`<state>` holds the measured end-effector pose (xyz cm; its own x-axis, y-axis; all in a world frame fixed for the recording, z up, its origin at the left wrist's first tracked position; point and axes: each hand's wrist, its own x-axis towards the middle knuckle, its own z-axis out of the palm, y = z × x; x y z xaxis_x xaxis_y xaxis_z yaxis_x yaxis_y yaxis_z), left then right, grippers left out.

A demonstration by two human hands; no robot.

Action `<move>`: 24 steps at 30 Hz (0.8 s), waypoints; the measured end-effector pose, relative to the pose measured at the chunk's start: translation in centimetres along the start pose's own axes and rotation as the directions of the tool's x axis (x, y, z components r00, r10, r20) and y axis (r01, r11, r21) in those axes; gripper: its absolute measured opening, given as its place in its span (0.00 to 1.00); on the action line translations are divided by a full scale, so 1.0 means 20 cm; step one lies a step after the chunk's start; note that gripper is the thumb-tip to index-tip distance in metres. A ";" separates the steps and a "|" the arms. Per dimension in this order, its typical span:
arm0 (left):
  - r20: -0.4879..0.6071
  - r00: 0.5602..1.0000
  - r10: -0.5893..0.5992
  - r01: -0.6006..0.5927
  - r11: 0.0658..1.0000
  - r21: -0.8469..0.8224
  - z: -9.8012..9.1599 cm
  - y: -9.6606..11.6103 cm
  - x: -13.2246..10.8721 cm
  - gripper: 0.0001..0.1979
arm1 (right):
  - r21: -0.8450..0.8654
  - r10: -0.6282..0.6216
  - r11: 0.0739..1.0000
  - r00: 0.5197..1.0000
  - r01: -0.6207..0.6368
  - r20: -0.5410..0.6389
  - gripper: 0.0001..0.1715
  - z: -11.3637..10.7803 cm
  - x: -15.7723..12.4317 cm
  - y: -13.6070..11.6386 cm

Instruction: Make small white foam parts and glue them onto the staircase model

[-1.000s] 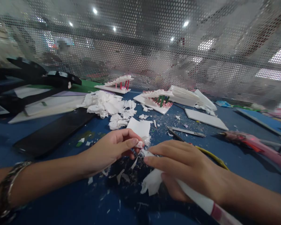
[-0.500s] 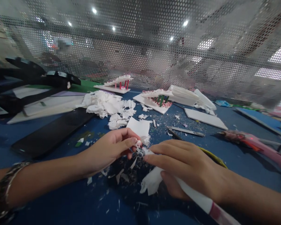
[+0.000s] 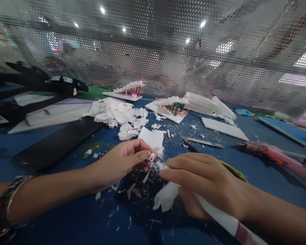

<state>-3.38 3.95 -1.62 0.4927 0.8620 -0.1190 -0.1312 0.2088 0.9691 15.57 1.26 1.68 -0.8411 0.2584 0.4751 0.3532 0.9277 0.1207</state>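
Observation:
Between the thumb and fingers of my left hand [image 3: 123, 156] is a small crumpled white-and-pink piece [image 3: 151, 157]. My right hand [image 3: 209, 183] is closed over a long white tube with a pink band [image 3: 219, 211], whose narrow end points at that piece. I cannot tell whether the tube's end touches it. Torn white paper [image 3: 168, 195] lies below my right fingers. Just beyond my hands is a flat white sheet [image 3: 150, 137], and small scraps are scattered under them.
Behind sits a heap of white paper [image 3: 112, 110], with two small stair-like models [image 3: 168, 110] near a perforated metal screen [image 3: 153, 64]. A black phone-like slab [image 3: 56, 143] lies left. A craft knife [image 3: 204, 142] and a pink glue gun [image 3: 283, 160] lie right.
My right hand and the tube have shifted slightly to the right. My left hand keeps its pinch on the small piece almost unmoved.

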 end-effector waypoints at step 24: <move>0.027 1.000 0.008 -0.006 0.999 -0.051 0.00 0.01 0.00 0.02 | 0.056 0.082 0.995 0.997 -0.082 -0.006 0.09 -0.01 0.00 0.00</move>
<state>-3.34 4.03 -1.48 0.5146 0.8509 -0.1058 -0.1782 0.2268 0.9575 15.72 1.21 1.88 -0.8067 0.3323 0.4886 0.3973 0.9171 0.0322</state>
